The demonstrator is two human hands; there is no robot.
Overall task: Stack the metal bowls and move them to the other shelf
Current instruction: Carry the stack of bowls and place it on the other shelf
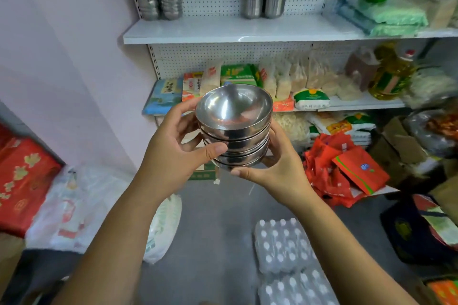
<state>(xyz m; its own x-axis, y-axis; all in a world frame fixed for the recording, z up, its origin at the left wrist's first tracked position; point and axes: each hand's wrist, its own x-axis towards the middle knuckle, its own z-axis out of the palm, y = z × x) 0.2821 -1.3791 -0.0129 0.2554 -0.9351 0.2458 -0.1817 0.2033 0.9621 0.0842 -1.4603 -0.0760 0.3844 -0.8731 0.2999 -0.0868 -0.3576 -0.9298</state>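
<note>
A stack of several shiny metal bowls [234, 129] is held in mid-air in front of the shelves, tilted slightly toward me. My left hand [178, 148] grips its left side, thumb across the front. My right hand [277, 168] cups the bottom and right side, thumb under the lowest bowl. On the white upper shelf [223, 31], two more stacks of metal bowls [159, 5] stand at the far left. Two stacks of metal cups [264, 2] stand near the shelf's middle.
The lower shelf [359, 104] is packed with food bags and an oil bottle [391, 77]. Green packs [381, 12] fill the upper shelf's right end. On the floor lie red bags [347, 166], packs of water bottles [285, 250], white plastic bags [163, 228] and a red box [22, 181].
</note>
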